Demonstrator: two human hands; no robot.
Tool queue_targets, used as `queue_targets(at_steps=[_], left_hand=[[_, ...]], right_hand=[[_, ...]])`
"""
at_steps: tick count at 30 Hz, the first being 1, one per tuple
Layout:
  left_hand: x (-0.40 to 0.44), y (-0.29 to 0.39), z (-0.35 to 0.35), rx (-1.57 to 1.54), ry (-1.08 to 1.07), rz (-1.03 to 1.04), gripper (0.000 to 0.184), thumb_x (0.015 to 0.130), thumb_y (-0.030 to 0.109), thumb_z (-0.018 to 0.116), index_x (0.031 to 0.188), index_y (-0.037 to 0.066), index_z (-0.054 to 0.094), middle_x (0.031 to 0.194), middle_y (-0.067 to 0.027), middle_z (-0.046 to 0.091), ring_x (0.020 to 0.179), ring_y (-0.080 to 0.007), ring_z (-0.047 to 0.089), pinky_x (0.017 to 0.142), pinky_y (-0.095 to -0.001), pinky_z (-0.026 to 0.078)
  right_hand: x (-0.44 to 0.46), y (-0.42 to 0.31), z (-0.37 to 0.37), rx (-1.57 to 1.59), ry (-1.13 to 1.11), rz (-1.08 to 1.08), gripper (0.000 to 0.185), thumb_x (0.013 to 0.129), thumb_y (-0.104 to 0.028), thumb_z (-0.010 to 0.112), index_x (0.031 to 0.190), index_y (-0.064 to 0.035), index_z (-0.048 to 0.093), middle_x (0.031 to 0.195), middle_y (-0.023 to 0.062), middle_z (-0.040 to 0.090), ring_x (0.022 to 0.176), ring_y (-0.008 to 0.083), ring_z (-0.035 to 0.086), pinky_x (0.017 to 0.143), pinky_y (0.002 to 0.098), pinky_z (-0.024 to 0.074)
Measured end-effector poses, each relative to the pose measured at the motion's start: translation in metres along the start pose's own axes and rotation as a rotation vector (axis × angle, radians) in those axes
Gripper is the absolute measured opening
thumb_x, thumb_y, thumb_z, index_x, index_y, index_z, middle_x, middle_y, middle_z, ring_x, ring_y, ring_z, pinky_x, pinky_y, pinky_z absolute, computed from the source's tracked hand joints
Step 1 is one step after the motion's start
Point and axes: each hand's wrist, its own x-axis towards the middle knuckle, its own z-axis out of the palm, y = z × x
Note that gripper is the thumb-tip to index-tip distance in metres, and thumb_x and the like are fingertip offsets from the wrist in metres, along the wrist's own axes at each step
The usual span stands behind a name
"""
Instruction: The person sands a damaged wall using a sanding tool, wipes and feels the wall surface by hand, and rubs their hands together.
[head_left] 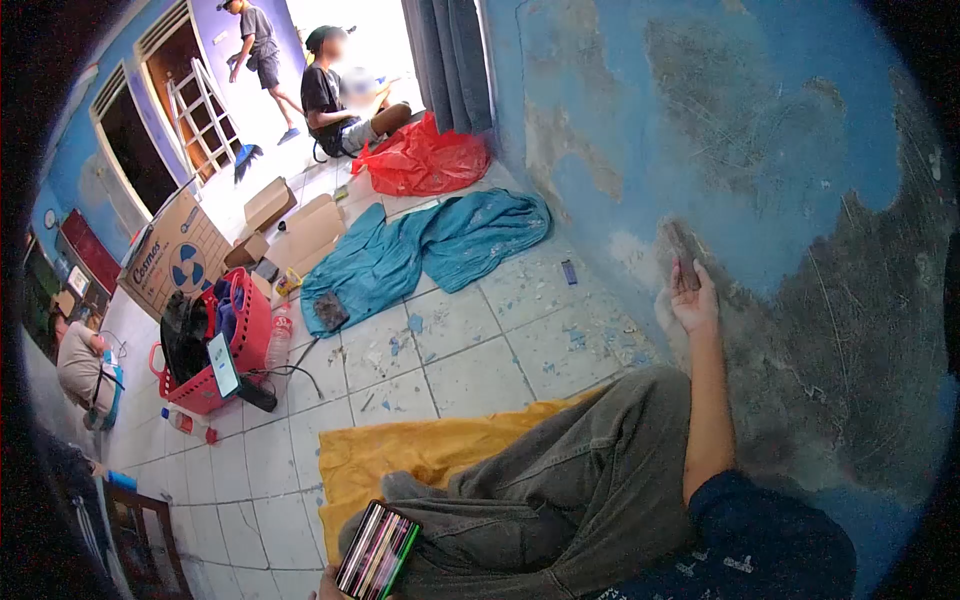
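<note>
While right fingers (705,280) hold brown piece (687,272), "Cosmos" carton (178,250)

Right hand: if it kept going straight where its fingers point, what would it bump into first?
Probably the wall, where the paint has worn away. The right hand looks very close and may even be touching; one view makes depth unclear.

Right hand (696,308) holds a brown block (689,274) at the blue wall (775,250), left hand (329,586) a striped stack (378,552) farther from it.
</note>
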Motion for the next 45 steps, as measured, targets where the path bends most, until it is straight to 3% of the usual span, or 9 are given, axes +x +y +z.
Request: queue_targets(at_steps=[3, 7, 17, 20, 22, 27, 38, 40, 45], left_hand=[[0.003, 0.002, -0.003, 0.042, -0.036, -0.005, 0.076, 0.048, 0.038, 0.076, 0.112, 0.012, 0.044, 0.098, -0.0098, 0.056, 0.090, -0.0290, 0.054, 0.082, -0.0428, 0.036], [0.004, -0.018, 0.014, 0.101, 0.068, 0.074, 0.074, 0.047, 0.039, 0.075, 0.110, 0.012, 0.045, 0.094, -0.0104, 0.057, 0.086, -0.0297, 0.055, 0.076, -0.0417, 0.039], [0.004, -0.004, 0.006, -0.028, 0.042, 0.014, 0.074, 0.046, 0.035, 0.077, 0.109, 0.012, 0.045, 0.093, -0.0131, 0.058, 0.085, -0.0328, 0.055, 0.076, -0.0424, 0.043], [0.006, -0.007, 0.010, -0.019, 0.079, 0.036, 0.071, 0.046, 0.034, 0.077, 0.107, 0.011, 0.047, 0.090, -0.0139, 0.058, 0.083, -0.0333, 0.056, 0.073, -0.0424, 0.044], [0.005, -0.011, 0.012, 0.016, 0.119, 0.080, 0.069, 0.046, 0.033, 0.077, 0.105, 0.011, 0.048, 0.088, -0.0144, 0.059, 0.082, -0.0335, 0.056, 0.071, -0.0424, 0.045], [0.006, -0.002, 0.004, 0.008, 0.094, 0.074, 0.063, 0.046, 0.032, 0.077, 0.099, 0.010, 0.052, 0.081, -0.0147, 0.059, 0.076, -0.0335, 0.057, 0.068, -0.0411, 0.046], [0.008, -0.007, 0.010, -0.032, 0.076, 0.073, 0.063, 0.047, 0.028, 0.077, 0.100, 0.007, 0.051, 0.087, -0.0158, 0.059, 0.082, -0.0334, 0.057, 0.071, -0.0397, 0.046], [0.008, -0.003, 0.007, -0.042, 0.068, 0.069, 0.063, 0.047, 0.027, 0.077, 0.101, 0.007, 0.050, 0.088, -0.0157, 0.059, 0.082, -0.0333, 0.057, 0.071, -0.0397, 0.046], [0.008, -0.011, 0.013, -0.091, 0.030, 0.043, 0.066, 0.048, 0.025, 0.077, 0.104, 0.006, 0.047, 0.089, -0.0156, 0.058, 0.083, -0.0318, 0.057, 0.073, -0.0379, 0.046]], right_hand=[[0.002, 0.000, -0.002, 0.014, -0.005, 0.011, 0.022, 0.081, -0.006, 0.052, 0.097, 0.0089, 0.052, 0.096, 0.0179, 0.057, 0.088, 0.0245, 0.057, 0.071, 0.0288, 0.0531], [0.002, 0.000, -0.003, 0.003, 0.008, 0.004, 0.022, 0.082, -0.005, 0.051, 0.098, 0.0101, 0.051, 0.096, 0.0184, 0.057, 0.087, 0.0252, 0.058, 0.070, 0.0294, 0.0534], [-0.003, 0.001, 0.005, 0.072, 0.114, 0.006, 0.020, 0.080, -0.004, 0.053, 0.096, 0.0090, 0.051, 0.095, 0.0177, 0.057, 0.088, 0.0243, 0.057, 0.069, 0.0291, 0.0536], [0.003, -0.005, -0.002, 0.113, 0.036, 0.073, 0.020, 0.080, -0.003, 0.053, 0.095, 0.0086, 0.051, 0.096, 0.0167, 0.057, 0.087, 0.0236, 0.057, 0.070, 0.0287, 0.0535], [0.011, -0.005, -0.008, 0.068, 0.050, -0.036, 0.020, 0.080, -0.004, 0.053, 0.097, 0.0072, 0.052, 0.097, 0.0142, 0.058, 0.086, 0.0219, 0.058, 0.069, 0.0272, 0.0532], [-0.004, 0.003, 0.007, -0.002, 0.016, -0.048, 0.022, 0.081, -0.005, 0.053, 0.101, 0.0045, 0.053, 0.101, 0.0104, 0.058, 0.085, 0.0185, 0.057, 0.068, 0.0246, 0.0526], [-0.004, 0.002, 0.009, 0.008, -0.072, -0.023, 0.031, 0.081, -0.009, 0.055, 0.108, 0.0039, 0.050, 0.103, 0.0103, 0.057, 0.088, 0.0178, 0.057, 0.070, 0.0242, 0.0524], [-0.009, 0.005, 0.015, -0.036, 0.062, -0.125, 0.027, 0.081, -0.009, 0.056, 0.103, 0.0052, 0.052, 0.103, 0.0113, 0.057, 0.090, 0.0185, 0.056, 0.070, 0.0256, 0.0528], [-0.003, 0.002, 0.006, 0.008, 0.094, -0.116, 0.016, 0.078, -0.007, 0.058, 0.087, 0.0052, 0.054, 0.100, 0.0145, 0.057, 0.089, 0.0218, 0.057, 0.073, 0.0287, 0.0531]])
